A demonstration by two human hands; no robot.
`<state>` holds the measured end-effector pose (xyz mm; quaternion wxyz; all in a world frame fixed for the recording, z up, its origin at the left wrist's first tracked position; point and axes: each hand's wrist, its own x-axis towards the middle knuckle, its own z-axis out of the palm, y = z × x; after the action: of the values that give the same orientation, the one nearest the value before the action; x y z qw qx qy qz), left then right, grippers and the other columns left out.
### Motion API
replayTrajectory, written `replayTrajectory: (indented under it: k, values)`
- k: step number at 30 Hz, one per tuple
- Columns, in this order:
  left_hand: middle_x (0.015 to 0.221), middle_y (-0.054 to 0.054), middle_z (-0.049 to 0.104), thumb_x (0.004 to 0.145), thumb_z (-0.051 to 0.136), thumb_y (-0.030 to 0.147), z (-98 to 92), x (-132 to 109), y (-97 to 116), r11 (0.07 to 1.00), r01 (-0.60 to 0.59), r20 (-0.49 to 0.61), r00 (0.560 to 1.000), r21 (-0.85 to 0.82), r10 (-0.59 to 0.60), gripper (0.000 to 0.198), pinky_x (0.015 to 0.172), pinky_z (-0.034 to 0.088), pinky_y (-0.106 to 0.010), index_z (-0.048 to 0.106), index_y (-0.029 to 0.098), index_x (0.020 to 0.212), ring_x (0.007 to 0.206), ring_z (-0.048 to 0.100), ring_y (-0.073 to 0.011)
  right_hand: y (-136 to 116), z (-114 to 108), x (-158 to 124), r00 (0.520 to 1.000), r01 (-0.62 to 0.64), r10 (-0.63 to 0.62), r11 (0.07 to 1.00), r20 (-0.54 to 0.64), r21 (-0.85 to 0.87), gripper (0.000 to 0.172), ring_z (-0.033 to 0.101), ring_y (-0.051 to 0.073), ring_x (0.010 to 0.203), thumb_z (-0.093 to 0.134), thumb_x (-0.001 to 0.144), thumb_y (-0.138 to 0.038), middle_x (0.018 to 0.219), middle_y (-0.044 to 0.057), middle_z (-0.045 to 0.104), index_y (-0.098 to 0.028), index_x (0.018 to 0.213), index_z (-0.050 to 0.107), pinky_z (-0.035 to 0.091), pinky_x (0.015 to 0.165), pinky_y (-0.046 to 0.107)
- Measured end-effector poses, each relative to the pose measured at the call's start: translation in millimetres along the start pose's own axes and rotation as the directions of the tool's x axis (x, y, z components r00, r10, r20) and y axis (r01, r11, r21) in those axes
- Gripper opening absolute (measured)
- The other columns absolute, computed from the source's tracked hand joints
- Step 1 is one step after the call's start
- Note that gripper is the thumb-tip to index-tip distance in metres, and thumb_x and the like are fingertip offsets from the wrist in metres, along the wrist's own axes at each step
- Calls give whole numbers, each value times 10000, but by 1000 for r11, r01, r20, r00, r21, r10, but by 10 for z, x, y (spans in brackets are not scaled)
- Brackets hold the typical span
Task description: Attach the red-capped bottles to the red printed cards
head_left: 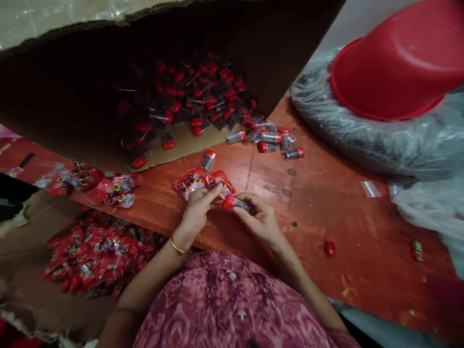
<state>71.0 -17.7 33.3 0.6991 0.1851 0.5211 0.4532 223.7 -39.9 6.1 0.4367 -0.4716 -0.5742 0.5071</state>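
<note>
Near the table's front edge my right hand [261,217] grips a small clear tube with a red cap [241,204], dark bits inside it, the cap pointing left. My left hand [197,210] is closed at the cap's left, thumb and fingers pinched over a red printed card [222,181]. More red printed cards [188,182] lie fanned on the table just beyond the left hand. A single red-capped tube [208,159] rests behind them. Where the left fingertips meet the card is partly hidden.
An open cardboard box [170,157] on its side holds many red-capped tubes; several [270,137] spill out rightward. Packed red pieces [116,191] lie left, above a lower carton of similar packs [97,251]. A red tub [391,63] sits on a plastic-wrapped bundle [326,130].
</note>
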Motion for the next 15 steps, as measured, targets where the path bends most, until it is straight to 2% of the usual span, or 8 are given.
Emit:
replayTrajectory:
  k: [4, 10, 15]
  values:
    - [593, -27, 683, 486, 812, 465, -22, 13, -27, 999, -25, 22, 999, 47, 24, 401, 580, 490, -237, 675, 129, 658, 544, 609, -125, 11, 26, -12, 995, -36, 40, 998, -96, 46, 186, 459, 81, 512, 673, 729, -321, 672, -23, 587, -188, 845, 615, 385, 481, 208]
    - [644, -26, 696, 505, 810, 439, -15, 31, -105, 989, -128, 42, 991, 73, 125, 373, 604, 477, -226, 690, 126, 668, 586, 599, -112, -37, 40, -33, 986, -94, 110, 987, -123, 127, 234, 421, 63, 454, 699, 687, -353, 664, -30, 582, -191, 830, 610, 354, 405, 194]
    - [666, 2, 685, 509, 826, 345, 30, -19, -238, 974, -222, 40, 974, -36, 223, 306, 670, 477, -227, 677, 138, 677, 616, 593, -98, -18, 86, -52, 975, -157, 185, 965, -121, 208, 261, 395, 54, 385, 685, 694, -383, 603, -57, 546, -194, 849, 592, 332, 370, 197]
